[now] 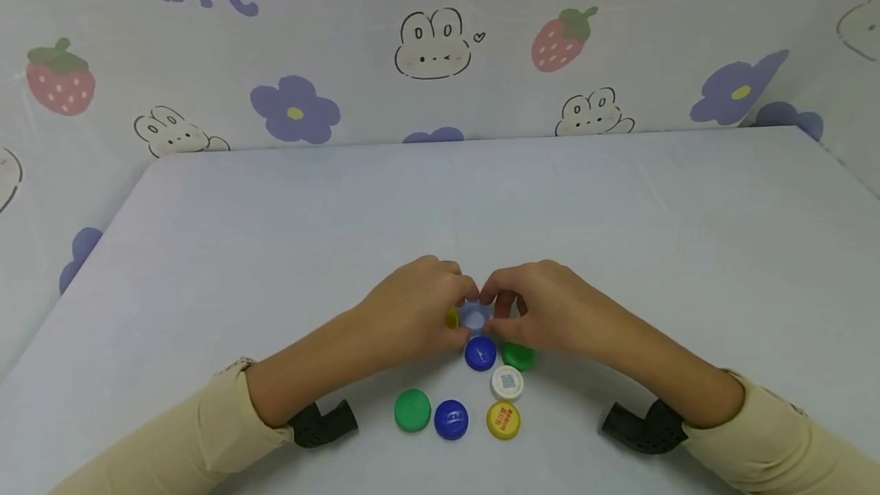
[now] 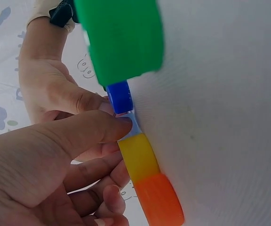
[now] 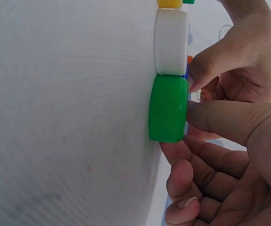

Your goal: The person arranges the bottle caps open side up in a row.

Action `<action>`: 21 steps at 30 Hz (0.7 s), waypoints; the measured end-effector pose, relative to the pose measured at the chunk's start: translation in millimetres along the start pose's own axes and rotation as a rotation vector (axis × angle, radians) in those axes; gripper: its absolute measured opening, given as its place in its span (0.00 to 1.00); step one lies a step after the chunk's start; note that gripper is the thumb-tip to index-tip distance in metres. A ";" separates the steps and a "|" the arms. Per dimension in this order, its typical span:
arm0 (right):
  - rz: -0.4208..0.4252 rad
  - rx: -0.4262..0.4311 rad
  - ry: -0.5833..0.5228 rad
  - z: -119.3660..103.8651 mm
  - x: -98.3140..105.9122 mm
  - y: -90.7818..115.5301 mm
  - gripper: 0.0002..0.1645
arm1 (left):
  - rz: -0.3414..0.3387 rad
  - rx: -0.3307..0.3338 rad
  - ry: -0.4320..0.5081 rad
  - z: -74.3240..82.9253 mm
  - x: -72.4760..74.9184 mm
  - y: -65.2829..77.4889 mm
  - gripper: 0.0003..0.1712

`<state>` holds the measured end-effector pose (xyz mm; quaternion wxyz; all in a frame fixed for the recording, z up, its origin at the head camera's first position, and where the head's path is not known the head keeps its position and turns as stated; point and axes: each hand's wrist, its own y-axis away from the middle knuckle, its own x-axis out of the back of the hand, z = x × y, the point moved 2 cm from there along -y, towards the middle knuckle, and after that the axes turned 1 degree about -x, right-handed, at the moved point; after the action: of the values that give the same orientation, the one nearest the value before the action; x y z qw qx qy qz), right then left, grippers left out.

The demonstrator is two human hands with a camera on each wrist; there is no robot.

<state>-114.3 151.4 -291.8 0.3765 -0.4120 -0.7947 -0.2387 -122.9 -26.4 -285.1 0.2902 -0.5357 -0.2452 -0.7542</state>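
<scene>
Both hands meet over a pale translucent blue bottle cap that lies on the white table. My left hand pinches its left side between thumb and fingers. From the other side, my right hand grips the same cap, its thumb near the front edge. A yellow cap and an orange cap sit in line beside the left fingers; in the head view the left hand mostly hides them. Just in front of the pale cap lies a dark blue cap, with a green cap under the right hand.
Closer to the front are a white cap with a printed square, a yellow cap with red print, another blue cap and a larger green cap. A cloth with rabbits and strawberries hangs behind the table.
</scene>
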 end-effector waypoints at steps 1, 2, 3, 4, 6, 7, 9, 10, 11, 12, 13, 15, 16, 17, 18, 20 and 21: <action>-0.001 0.001 -0.001 0.1 -0.1 0.0 0.12 | -0.001 -0.001 -0.002 0.0 -0.1 0.2 0.18; -0.002 -0.002 0.000 0.2 -0.2 0.0 0.12 | -0.002 -0.002 -0.005 0.0 -0.1 0.3 0.18; -0.002 -0.001 0.001 0.3 -0.3 0.0 0.12 | -0.003 -0.004 -0.008 -0.1 -0.2 0.3 0.18; -0.003 -0.001 0.002 0.4 -0.4 -0.1 0.12 | -0.004 -0.004 -0.011 -0.1 -0.2 0.3 0.18; -0.002 0.000 0.006 0.3 -0.3 -0.2 0.12 | -0.005 -0.001 -0.011 -0.3 -0.1 0.1 0.18; -0.002 -0.002 0.006 0.3 -0.2 -0.2 0.12 | -0.007 0.001 -0.009 -0.5 -0.3 0.0 0.18; -0.006 -0.006 0.008 -0.1 0.5 0.1 0.12 | -0.010 0.004 -0.010 -0.5 0.1 -0.2 0.18; -0.010 -0.009 0.010 -0.3 1.1 0.3 0.12 | -0.011 0.005 -0.010 -0.5 0.3 0.0 0.19; -0.016 -0.014 0.011 -0.7 1.9 0.6 0.13 | -0.010 0.005 -0.015 -0.3 0.8 0.4 0.20; -0.024 -0.023 0.011 -1.0 2.9 1.0 0.13 | -0.009 0.003 -0.018 -0.1 1.5 0.8 0.21; -0.032 -0.029 0.015 -1.5 4.1 1.5 0.13 | -0.007 0.002 -0.025 0.2 2.5 1.8 0.22; -0.053 -0.042 0.037 -2.9 7.4 3.0 0.13 | -0.001 -0.002 -0.033 1.3 5.2 4.0 0.23; -0.068 -0.046 0.048 -3.8 9.5 4.1 0.12 | 0.003 -0.005 -0.037 2.0 6.6 5.1 0.22; -0.084 -0.049 0.061 -4.9 11.9 5.3 0.11 | 0.005 -0.007 -0.040 3.1 8.2 6.1 0.22; -0.101 -0.042 0.081 -6.2 14.4 6.9 0.09 | 0.004 -0.008 -0.039 4.6 9.5 7.1 0.21; -0.144 -0.017 0.118 -9.4 19.5 11.1 0.07 | -0.013 -0.009 -0.036 9.0 11.8 8.8 0.18; -0.174 0.006 0.135 -11.0 21.8 13.7 0.06 | -0.027 -0.013 -0.032 11.8 12.3 9.5 0.16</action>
<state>-106.6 161.6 -266.8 0.4080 -0.3233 -0.8011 -0.2953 -111.5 -27.3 -269.2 0.2727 -0.5462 -0.2522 -0.7508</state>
